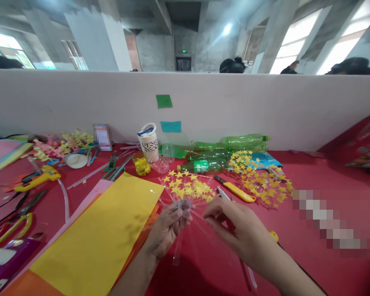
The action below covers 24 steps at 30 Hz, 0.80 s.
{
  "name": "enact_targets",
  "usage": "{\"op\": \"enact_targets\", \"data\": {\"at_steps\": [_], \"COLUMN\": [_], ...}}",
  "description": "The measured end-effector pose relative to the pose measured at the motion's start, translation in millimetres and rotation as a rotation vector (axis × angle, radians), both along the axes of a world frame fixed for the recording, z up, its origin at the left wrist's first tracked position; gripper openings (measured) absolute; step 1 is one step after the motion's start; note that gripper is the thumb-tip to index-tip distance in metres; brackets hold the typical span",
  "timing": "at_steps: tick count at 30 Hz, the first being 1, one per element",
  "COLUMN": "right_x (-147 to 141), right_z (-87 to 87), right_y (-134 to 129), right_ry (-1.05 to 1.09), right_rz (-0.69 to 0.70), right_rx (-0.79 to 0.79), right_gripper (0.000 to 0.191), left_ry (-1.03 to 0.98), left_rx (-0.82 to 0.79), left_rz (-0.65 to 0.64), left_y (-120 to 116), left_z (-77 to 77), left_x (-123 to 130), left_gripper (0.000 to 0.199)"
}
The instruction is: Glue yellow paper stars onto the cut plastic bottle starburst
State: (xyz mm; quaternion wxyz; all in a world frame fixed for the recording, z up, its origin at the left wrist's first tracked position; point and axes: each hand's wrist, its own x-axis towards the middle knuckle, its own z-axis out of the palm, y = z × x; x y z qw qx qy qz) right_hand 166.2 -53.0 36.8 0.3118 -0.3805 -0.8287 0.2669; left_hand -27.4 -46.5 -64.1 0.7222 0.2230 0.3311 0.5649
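Observation:
My left hand (169, 226) grips a clear plastic bottle neck (184, 206) between thumb and fingers. Thin transparent strips (176, 250) fan out from that neck, and many yellow paper stars (185, 185) sit at the far ends of the strips. Close by on the right, my right hand (234, 222) has its thumb and forefinger drawn together beside the strips; what they pinch, if anything, is too small to make out. Behind its knuckles shows a pale pointed tip (223, 192), mostly hidden by the hand.
A yellow utility knife (239, 192) lies beyond my right hand, near another star cluster (265, 181). Green bottles (209, 164) and a white cup (149, 144) stand along the partition (111, 98). Yellow paper (101, 234), a hot glue gun (40, 179) and scissors (24, 220) are left.

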Motion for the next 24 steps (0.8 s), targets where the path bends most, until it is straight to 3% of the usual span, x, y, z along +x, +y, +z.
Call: {"op": "enact_targets", "data": {"at_steps": [3,10,14,19,24], "right_x": [-0.5,-1.9,-5.5,-7.8,-8.4], "right_z": [-0.5,-0.6,-0.1,-1.7,-4.5], "right_y": [0.4,-2.3,-3.9,-2.7,-2.7], "right_ry": [0.085,0.197,0.202,0.198,0.199], "right_rz": [0.016,0.025,-0.041,-0.019,-0.046], "right_rx": [-0.008,0.135,0.144,0.231,0.156], "right_gripper": [0.012,0.013,0.014,0.015,0.013], "left_ry": [-0.001,0.006,0.011,-0.013,-0.004], "left_rx": [-0.009,0.039,0.067,0.085,0.079], "left_rz": [-0.017,-0.049,-0.074,-0.092,-0.094], "left_y": [0.1,-1.3,-2.9,-1.7,-2.5], "left_z": [-1.6,-1.8,-0.2,-3.9,-2.1], "left_x": [0.2,4.1,6.4,5.1,5.1], "left_gripper": [0.026,0.024,0.023,0.018,0.023]}}
